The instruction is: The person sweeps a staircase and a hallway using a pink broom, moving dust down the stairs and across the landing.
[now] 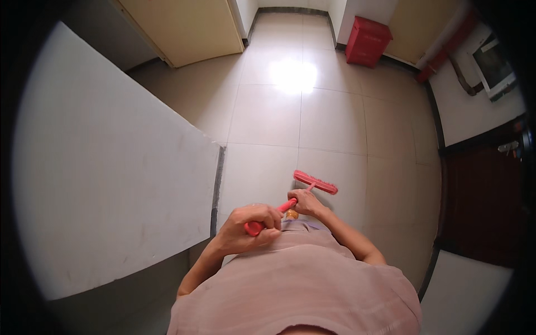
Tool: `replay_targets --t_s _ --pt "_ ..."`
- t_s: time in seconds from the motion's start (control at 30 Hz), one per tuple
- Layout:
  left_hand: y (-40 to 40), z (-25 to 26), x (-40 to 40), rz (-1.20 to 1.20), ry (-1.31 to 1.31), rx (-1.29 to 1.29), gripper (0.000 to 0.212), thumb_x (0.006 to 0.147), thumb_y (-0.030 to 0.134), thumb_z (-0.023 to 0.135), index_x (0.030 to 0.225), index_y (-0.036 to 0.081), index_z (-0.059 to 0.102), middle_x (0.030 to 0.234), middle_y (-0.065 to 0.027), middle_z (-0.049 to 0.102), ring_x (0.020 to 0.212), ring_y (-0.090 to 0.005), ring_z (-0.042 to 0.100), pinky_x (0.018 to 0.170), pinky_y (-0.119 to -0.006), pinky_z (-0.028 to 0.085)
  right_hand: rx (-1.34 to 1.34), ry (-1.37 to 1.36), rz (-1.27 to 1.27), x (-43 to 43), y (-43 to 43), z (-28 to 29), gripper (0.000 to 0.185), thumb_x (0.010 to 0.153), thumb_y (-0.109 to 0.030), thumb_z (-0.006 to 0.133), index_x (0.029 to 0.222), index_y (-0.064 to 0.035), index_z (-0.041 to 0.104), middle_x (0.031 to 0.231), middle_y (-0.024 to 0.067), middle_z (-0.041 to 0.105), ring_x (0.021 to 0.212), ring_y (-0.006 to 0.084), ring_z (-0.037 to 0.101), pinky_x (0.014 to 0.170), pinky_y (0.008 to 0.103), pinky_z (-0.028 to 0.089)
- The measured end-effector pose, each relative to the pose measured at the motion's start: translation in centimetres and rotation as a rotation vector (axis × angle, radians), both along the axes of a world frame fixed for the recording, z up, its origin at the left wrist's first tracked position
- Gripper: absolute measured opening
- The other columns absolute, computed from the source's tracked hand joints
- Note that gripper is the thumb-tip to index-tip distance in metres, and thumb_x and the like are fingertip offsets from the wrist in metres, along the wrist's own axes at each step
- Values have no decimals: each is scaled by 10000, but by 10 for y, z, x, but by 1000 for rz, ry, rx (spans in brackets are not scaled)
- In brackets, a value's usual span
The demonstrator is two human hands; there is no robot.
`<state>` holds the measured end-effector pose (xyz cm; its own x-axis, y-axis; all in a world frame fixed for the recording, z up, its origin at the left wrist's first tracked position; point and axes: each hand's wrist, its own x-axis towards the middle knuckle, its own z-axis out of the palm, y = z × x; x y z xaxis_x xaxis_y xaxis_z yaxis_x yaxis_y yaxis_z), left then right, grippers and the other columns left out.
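Both hands grip a red long-handled floor brush [287, 205] that slants away from my body. My left hand [251, 224] wraps the handle near its rounded top end, which pokes out beside the thumb. Lower on the same handle, my right hand [307, 202] is closed around the shaft. Beyond it lies the brush head [315, 182], a narrow red bar with short bristles along its edges. A shadow falls beside the head; whether the bristles touch the floor I cannot tell. Part of one foot in an orange-yellow shoe [292, 214] shows under the handle.
Pale floor tiles [264, 113] run ahead, with a bright light reflection. A white wall [125, 176] juts in on the left. Yellowish doors [188, 29] stand farther off. A red box [367, 42] sits against the far right wall, near a red pipe [448, 46]. To the right is a dark door [477, 201].
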<state>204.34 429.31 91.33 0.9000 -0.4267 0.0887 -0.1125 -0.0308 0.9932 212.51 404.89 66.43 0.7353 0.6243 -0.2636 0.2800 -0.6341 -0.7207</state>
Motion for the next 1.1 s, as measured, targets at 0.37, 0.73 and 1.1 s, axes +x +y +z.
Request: replay_targets --t_s 0.37,0.73,1.1 --pt "11 8 141 44 -151 -11 177 902 110 776 817 44 636 852 -62 712 950 -268 724 933 -415 523 68 -142 -94 137 6 7 80 842 -109 636 857 -31 644 854 175 684 886 395 666 781 490 530" --pt "-82 -23 425 -306 188 -138 176 984 95 709 864 1 621 890 -51 693 828 -150 600 781 -333 498 -316 153 -400 289 -126 39 199 857 -245 736 881 -55 684 907 210 718 913 428 693 788 524 537" --pt "-107 -12 616 -436 146 -198 253 909 72 763 766 17 562 860 -92 696 929 -248 698 846 -373 538 -314 102 -685 472 -145 45 172 844 -207 702 815 -41 664 854 224 700 873 435 686 755 509 534"
